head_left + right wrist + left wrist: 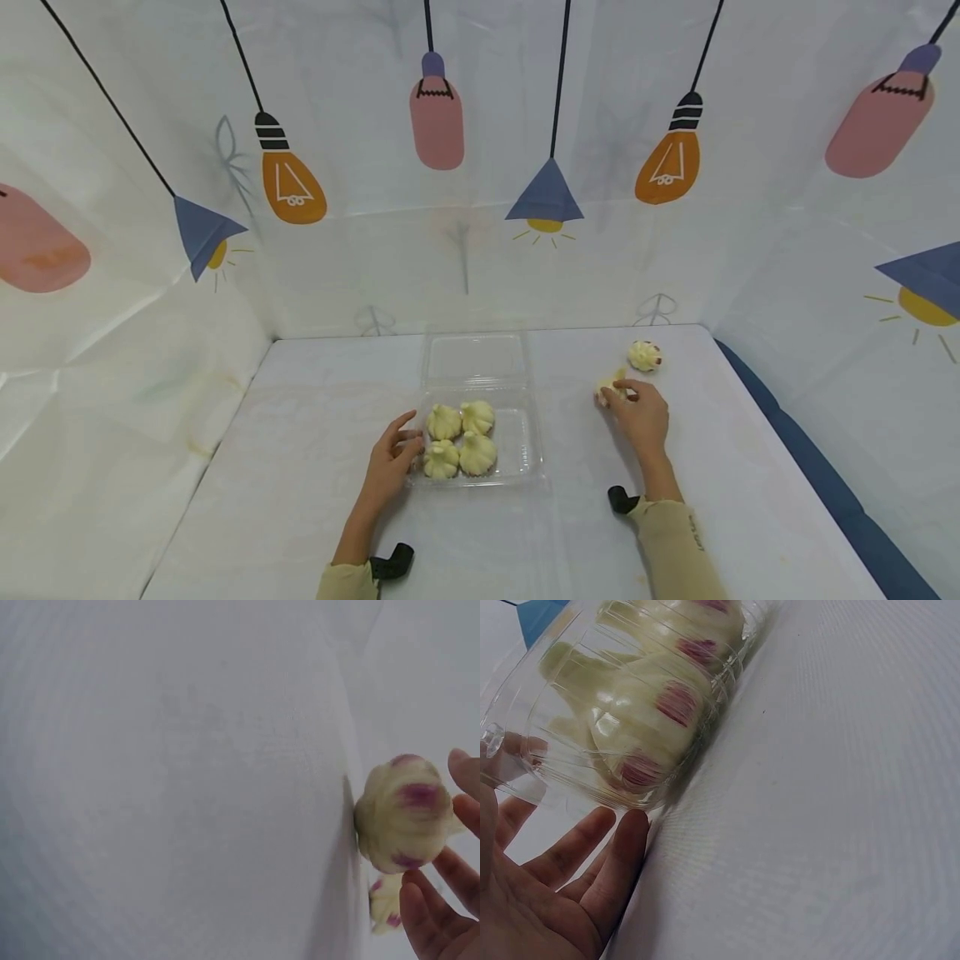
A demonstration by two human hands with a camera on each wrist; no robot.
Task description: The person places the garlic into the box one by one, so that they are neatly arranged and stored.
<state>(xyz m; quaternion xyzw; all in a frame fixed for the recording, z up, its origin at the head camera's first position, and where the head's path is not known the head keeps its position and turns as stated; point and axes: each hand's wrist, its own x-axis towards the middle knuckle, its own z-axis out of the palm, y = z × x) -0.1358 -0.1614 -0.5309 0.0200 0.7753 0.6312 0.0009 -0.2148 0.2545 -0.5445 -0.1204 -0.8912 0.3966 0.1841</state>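
Note:
My right hand [643, 417] pinches a pale garlic bulb [403, 817] on the right side of the table; purple patches show on the bulb in the right wrist view. Just beyond it lies a second loose garlic bulb [645, 356]. In the middle stands a clear plastic clamshell box [517, 446] with its lid [476, 358] folded back. Several garlic bulbs [477, 454] fill the left part of the box. My left hand [390, 462] is at the box's left wall, fingers relaxed, fingertips right at the plastic in the left wrist view.
The white-covered table [300, 467] runs back to a white curtain [495, 275] printed with lamps and bulbs. Similar sheeting hangs at both sides. Dark blue padding [817, 467] lies along the right table edge. A black wrist mount [392, 562] sits on each wrist.

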